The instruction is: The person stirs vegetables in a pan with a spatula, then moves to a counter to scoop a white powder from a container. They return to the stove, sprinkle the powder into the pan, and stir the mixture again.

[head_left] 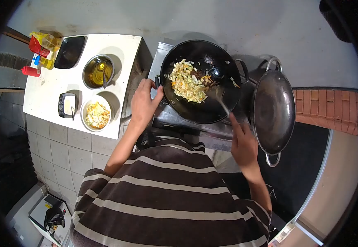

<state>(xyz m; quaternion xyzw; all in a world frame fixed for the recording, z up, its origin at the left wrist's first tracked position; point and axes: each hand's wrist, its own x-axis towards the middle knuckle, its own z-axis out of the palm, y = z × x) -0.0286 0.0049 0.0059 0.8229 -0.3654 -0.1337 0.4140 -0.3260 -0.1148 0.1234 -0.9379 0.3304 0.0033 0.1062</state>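
A black wok (187,112) sits on the stove, with chopped cabbage and orange shreds (187,82) heaped mostly in its left half. My left hand (143,103) is closed on the wok's left handle (158,82), thumb along the side. In my right hand (243,146) is the handle of a metal spatula (223,103). Its blade reaches down into the wok, at the right edge of the cabbage, and is partly blurred. A few cabbage bits (234,82) cling to the wok's right wall, apart from the heap.
A second, metal wok (274,111) stands right of the stove. On the white table (123,61) at left are a pot of oil with a ladle (89,84), a bowl of shredded vegetables (83,119), a small black dish (61,111), a black tray (69,52) and sauce bottles (31,71).
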